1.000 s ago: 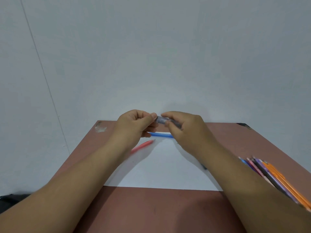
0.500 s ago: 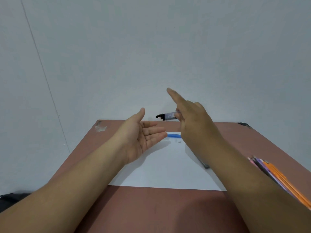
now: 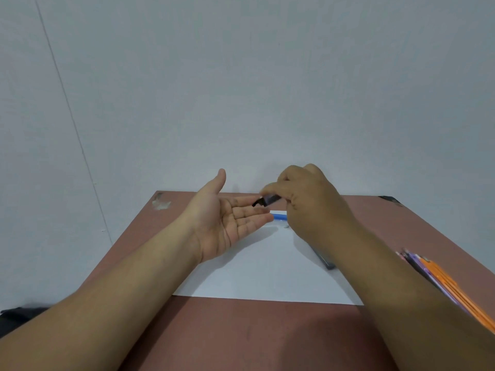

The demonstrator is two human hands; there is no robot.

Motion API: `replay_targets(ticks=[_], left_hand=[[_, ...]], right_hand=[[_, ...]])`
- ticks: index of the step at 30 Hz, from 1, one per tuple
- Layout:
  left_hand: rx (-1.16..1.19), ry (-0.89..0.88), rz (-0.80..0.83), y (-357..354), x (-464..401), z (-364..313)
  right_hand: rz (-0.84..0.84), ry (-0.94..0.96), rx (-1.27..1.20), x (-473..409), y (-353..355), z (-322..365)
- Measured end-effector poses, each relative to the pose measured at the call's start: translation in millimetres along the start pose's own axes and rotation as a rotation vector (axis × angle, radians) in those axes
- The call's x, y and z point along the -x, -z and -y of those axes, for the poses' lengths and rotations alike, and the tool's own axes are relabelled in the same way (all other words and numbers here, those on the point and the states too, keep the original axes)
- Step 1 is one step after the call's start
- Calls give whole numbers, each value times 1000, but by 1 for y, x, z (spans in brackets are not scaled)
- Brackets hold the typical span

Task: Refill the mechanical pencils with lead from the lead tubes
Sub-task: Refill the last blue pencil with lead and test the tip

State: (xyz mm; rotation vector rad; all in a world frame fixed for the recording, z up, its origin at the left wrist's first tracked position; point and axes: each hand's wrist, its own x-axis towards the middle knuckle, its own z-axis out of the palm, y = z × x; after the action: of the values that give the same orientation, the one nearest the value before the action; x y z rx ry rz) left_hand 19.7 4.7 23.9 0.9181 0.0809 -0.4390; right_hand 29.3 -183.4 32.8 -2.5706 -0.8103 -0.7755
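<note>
Your right hand pinches the small dark plastic lead tube, tilted over your flat, upturned left hand. Tip gently, keeping that palm cupped beneath, above the white paper sheet.

Your right hand pinches lead tube: small, dark, translucent, black cap end tilted down-left over your left hand, palm up, fingers straight. Blue mechanical pencil lies flat on white paper's far edge, mostly hidden behind right hand. Dark pencil partly visible beside right forearm. Bundle of pencils, orange, purple, pink, lies near right table edge.
</note>
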Motion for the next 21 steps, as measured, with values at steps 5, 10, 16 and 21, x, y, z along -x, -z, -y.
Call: replay_targets(ticks=[5, 10, 16, 21], left_hand=[[23, 17, 28, 3, -2, 0], [31, 3, 13, 2, -2, 1], [-3, 10, 32, 3, -3, 0], [0, 8, 11, 3, -3, 1]], right_hand=[[2, -69, -57, 1, -1, 0], [-4, -77, -63, 1, 1, 4], [0, -39, -32, 1, -4, -3], [10, -79, -52, 2, 2, 3]])
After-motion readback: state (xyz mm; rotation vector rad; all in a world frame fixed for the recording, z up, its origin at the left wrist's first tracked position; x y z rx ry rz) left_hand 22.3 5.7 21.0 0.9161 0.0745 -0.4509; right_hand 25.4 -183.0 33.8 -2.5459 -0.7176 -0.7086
